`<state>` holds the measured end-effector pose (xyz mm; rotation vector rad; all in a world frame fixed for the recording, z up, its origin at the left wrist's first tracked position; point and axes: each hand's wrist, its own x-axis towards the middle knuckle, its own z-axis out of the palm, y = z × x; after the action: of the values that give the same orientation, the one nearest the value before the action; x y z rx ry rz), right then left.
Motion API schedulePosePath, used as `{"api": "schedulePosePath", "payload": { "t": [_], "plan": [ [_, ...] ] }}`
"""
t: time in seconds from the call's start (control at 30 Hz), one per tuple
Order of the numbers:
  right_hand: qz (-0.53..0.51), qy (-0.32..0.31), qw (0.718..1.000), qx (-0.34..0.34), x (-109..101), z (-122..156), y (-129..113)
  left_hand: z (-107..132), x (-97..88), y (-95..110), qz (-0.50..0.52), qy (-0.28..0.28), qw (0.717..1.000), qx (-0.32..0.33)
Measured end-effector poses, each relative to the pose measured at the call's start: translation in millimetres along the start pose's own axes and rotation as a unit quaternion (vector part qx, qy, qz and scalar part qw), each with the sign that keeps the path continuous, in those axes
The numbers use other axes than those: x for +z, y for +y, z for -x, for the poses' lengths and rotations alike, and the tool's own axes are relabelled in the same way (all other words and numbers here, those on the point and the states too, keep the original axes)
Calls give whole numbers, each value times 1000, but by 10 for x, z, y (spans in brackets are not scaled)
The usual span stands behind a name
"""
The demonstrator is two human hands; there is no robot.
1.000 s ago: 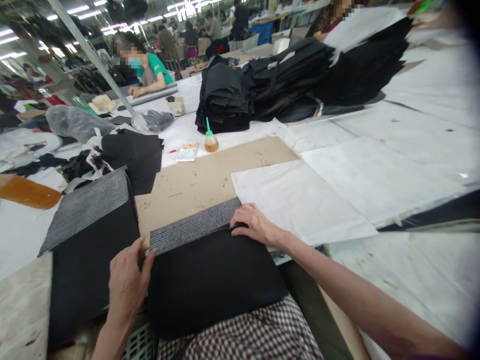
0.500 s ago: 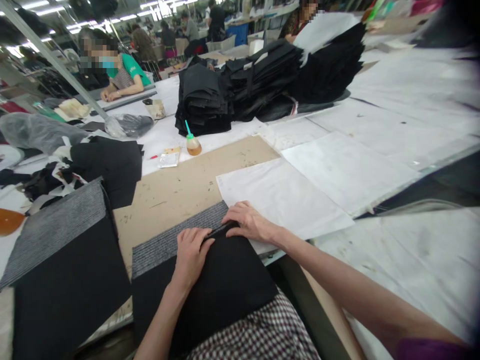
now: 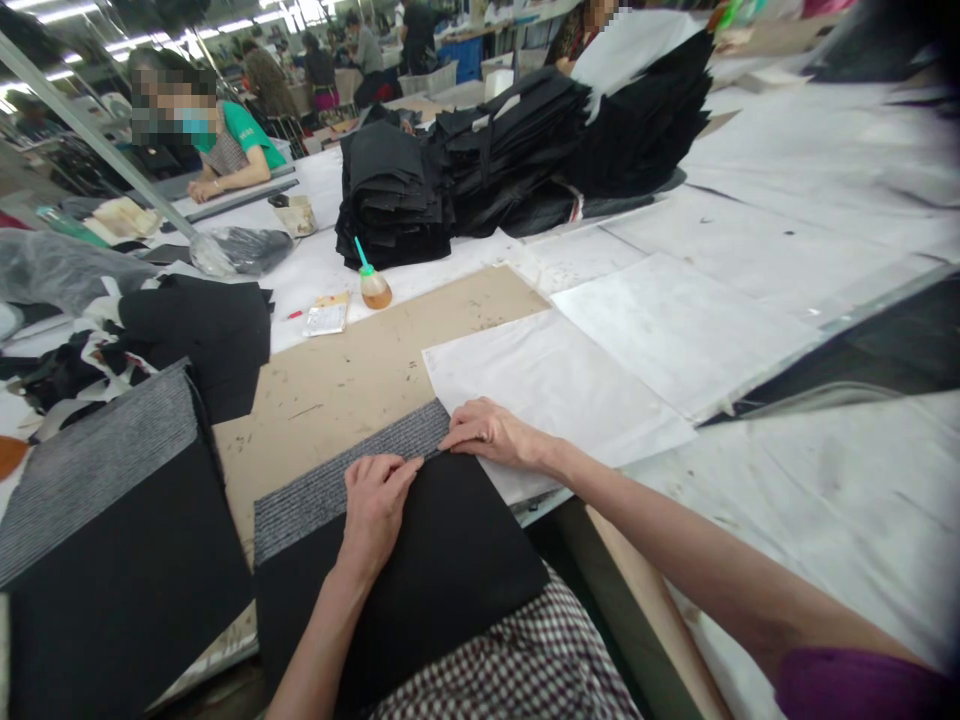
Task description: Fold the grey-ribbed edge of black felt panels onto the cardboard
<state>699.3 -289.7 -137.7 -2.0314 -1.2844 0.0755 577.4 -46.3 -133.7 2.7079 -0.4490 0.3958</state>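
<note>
A black fabric panel (image 3: 442,560) lies over the table's near edge and hangs toward my lap. Along its far side runs a grey ribbed strip (image 3: 307,505). My left hand (image 3: 379,500) pinches the seam between black and grey, thumb and fingers together. Just to the right, my right hand (image 3: 491,432) pinches the same seam near the panel's far right corner. The two sets of fingertips are close together but apart. To the left lies a stack of similar black and grey panels (image 3: 127,570).
A glue bottle with a green nozzle (image 3: 375,288) stands beyond the tan board (image 3: 337,375), beside a small white packet (image 3: 327,319). White sheets (image 3: 555,390) lie on the right. Bundled black pieces (image 3: 394,190) are piled at the back. A co-worker (image 3: 240,150) leans on the table, far left.
My fingers have pressed down along the seam; the fold that stood raised between my hands now lies flatter. The whole view has shifted slightly.
</note>
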Motion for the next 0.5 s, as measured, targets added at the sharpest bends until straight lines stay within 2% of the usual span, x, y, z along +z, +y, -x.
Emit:
{"api": "schedulePosePath", "payload": {
  "t": [0.3, 0.5],
  "plan": [
    [148, -38, 987, -48, -36, -7, -113, -11, -46, 59, -79, -19, 996, 44],
    [141, -41, 987, -71, -52, 60, -133, -16, -80, 97, -95, -32, 993, 55]
  ]
}}
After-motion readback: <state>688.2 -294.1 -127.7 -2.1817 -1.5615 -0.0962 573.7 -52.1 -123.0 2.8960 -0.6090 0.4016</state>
